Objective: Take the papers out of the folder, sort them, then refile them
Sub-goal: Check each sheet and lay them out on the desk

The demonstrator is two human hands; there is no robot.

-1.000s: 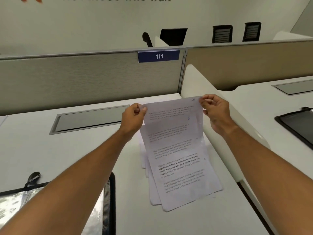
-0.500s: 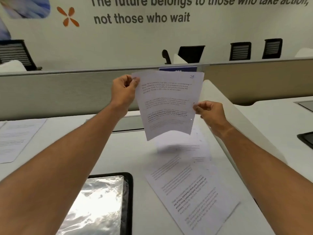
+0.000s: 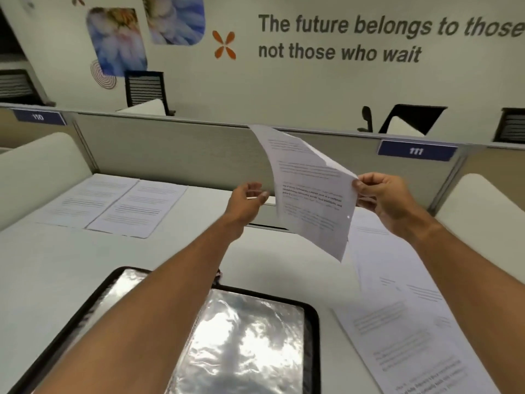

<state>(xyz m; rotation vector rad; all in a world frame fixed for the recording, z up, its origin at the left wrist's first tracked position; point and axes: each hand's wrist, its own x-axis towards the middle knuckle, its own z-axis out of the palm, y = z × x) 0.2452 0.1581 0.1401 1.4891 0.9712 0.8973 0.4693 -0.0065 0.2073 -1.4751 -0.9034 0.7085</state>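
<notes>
The wall [image 3: 312, 86] carries dark lettering: "The future belongs to those" on the upper line, cut off at the right edge, and "not those who wait" below. A blue plate [image 3: 417, 150] on the partition reads "111"; another blue plate [image 3: 38, 117], far left, reads "110". The print on the held sheet [image 3: 311, 191] is too blurred to read.

Grey cubicle partition [image 3: 170, 149], lettered wall [image 3: 338, 38], chairs [image 3: 146, 89]

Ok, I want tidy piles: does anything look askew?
Yes: the pile at right is fanned out, sheets askew, unlike the two neat sheets at left. The held sheet curls, pinched only by the right hand.
</notes>
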